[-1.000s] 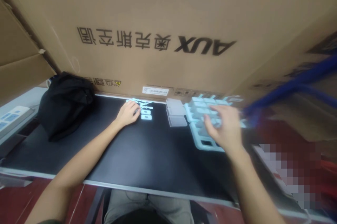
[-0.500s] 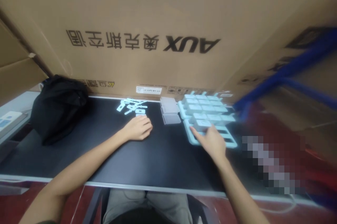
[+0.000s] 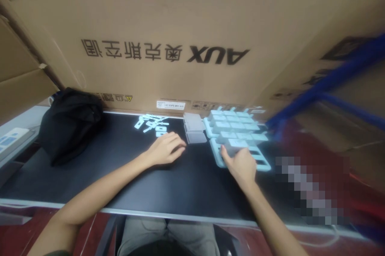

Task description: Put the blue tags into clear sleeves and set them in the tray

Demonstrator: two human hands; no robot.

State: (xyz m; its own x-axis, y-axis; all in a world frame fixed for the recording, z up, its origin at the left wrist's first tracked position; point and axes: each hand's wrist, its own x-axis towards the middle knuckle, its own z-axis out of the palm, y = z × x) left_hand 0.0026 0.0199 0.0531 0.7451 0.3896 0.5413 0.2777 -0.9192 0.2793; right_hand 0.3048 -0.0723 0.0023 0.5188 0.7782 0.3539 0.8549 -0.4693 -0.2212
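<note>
My right hand [image 3: 243,164] grips a light blue popsicle mold [image 3: 236,144] at the near side of a blue slotted rack [image 3: 217,159], thumb on its left side. Several more popsicle molds [image 3: 233,121] with handles stand in rows behind it in the rack. My left hand [image 3: 167,148] hovers low over the dark tabletop, fingers loosely bent with a gap to the thumb and no object visible in it. Just beyond it lies a loose pile of pale blue popsicle sticks [image 3: 152,122]. Translucent plastic lids [image 3: 195,127] lie between the pile and the rack.
A black cloth bag [image 3: 70,125] sits on the left of the black table [image 3: 132,192]. A large cardboard box [image 3: 168,11] walls off the back. At right runs a blue metal frame [image 3: 325,81]. A white box [image 3: 13,142] is at far left; an area at right is pixelated.
My left hand has moved right, away from the stick pile, and its fingers have loosened. My right hand stays at the mold, which looks slightly raised and tilted.
</note>
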